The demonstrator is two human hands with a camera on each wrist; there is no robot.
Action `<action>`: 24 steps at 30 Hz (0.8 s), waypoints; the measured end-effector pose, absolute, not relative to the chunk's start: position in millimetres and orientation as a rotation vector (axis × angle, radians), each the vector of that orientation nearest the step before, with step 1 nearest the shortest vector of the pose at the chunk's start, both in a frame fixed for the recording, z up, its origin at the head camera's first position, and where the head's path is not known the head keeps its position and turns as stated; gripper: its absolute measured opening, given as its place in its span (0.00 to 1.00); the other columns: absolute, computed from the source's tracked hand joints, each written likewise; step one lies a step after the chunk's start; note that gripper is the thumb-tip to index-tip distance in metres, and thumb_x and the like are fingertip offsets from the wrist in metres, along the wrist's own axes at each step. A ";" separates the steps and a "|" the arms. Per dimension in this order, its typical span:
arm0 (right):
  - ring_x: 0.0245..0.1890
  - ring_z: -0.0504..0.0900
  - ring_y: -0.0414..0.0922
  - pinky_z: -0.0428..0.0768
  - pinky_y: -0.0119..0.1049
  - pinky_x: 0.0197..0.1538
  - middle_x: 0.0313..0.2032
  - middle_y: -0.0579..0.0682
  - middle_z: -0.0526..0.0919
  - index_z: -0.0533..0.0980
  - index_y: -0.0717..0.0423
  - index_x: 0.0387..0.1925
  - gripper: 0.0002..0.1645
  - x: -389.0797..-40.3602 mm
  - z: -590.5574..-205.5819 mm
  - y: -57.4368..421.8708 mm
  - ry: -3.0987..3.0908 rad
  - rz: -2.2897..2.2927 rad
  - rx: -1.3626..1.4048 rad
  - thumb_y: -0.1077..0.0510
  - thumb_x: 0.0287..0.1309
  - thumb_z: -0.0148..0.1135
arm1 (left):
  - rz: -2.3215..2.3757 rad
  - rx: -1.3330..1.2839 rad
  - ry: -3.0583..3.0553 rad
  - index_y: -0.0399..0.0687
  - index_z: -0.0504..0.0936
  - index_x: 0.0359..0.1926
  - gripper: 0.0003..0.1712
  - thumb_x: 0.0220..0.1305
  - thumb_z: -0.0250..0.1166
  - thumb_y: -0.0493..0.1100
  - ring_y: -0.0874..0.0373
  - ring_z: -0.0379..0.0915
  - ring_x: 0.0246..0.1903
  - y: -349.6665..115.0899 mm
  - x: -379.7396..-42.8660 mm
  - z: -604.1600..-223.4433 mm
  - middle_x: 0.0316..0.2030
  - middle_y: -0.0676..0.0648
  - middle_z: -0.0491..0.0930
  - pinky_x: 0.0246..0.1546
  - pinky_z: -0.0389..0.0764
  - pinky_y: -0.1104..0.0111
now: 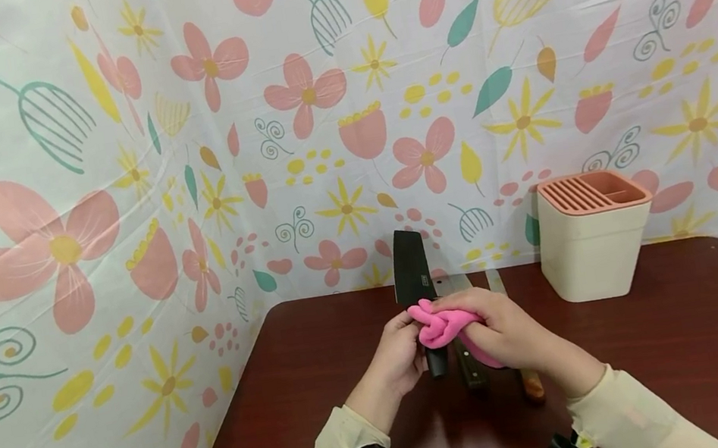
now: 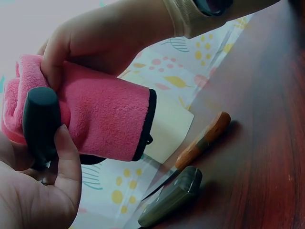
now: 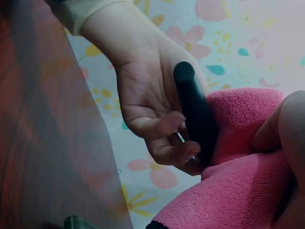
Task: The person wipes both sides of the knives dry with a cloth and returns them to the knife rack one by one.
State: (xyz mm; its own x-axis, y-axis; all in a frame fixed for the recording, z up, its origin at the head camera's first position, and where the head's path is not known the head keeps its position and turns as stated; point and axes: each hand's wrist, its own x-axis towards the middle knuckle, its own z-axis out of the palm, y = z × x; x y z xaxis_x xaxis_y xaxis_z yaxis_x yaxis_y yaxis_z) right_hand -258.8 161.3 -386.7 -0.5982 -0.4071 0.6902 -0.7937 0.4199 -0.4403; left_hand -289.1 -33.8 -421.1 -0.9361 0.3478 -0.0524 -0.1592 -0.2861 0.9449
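Note:
A black cleaver [image 1: 410, 266] is held blade upward over the table. My left hand [image 1: 394, 357] grips its black handle [image 2: 42, 119], thumb and fingers curled round it in the left wrist view. My right hand [image 1: 511, 329] pinches a bunched pink cloth [image 1: 442, 327] with a dark edge, pressed against the cleaver around where blade meets handle. In the right wrist view the cloth [image 3: 243, 124] touches the handle, and the right hand's fingers are partly cut off. Beneath the hands lie a knife with a dark riveted handle [image 2: 174, 198] and a knife with a wooden handle [image 2: 205, 140].
A cream knife holder [image 1: 595, 267] with a slotted pink top stands at the back right of the dark red wooden table [image 1: 691, 330]. Flower-patterned cloth [image 1: 339, 181] hangs behind the table and along its left side.

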 end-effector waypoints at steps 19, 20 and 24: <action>0.50 0.85 0.39 0.82 0.33 0.54 0.48 0.40 0.89 0.85 0.43 0.51 0.29 -246.7 -378.1 159.1 -2.184 1.107 1.127 0.74 0.58 0.56 | 2.303 0.231 1.599 0.44 0.77 0.58 0.14 0.76 0.53 0.37 0.68 0.75 0.23 -39.6 -292.5 -413.8 0.34 0.53 0.79 0.22 0.81 0.75; 0.50 0.85 0.39 0.82 0.33 0.53 0.48 0.41 0.89 0.85 0.43 0.51 0.28 -246.3 -377.9 159.2 -2.182 1.112 1.137 0.74 0.59 0.56 | 2.307 0.231 1.605 0.44 0.77 0.56 0.13 0.76 0.53 0.37 0.68 0.75 0.23 -39.6 -292.9 -413.8 0.33 0.53 0.79 0.22 0.80 0.76; 0.50 0.85 0.39 0.83 0.33 0.52 0.48 0.42 0.90 0.85 0.44 0.51 0.28 -245.7 -377.2 159.1 -2.178 1.133 1.181 0.74 0.59 0.56 | 2.337 0.241 1.594 0.45 0.78 0.47 0.07 0.75 0.54 0.37 0.68 0.73 0.22 -40.7 -294.3 -413.6 0.28 0.54 0.77 0.21 0.77 0.77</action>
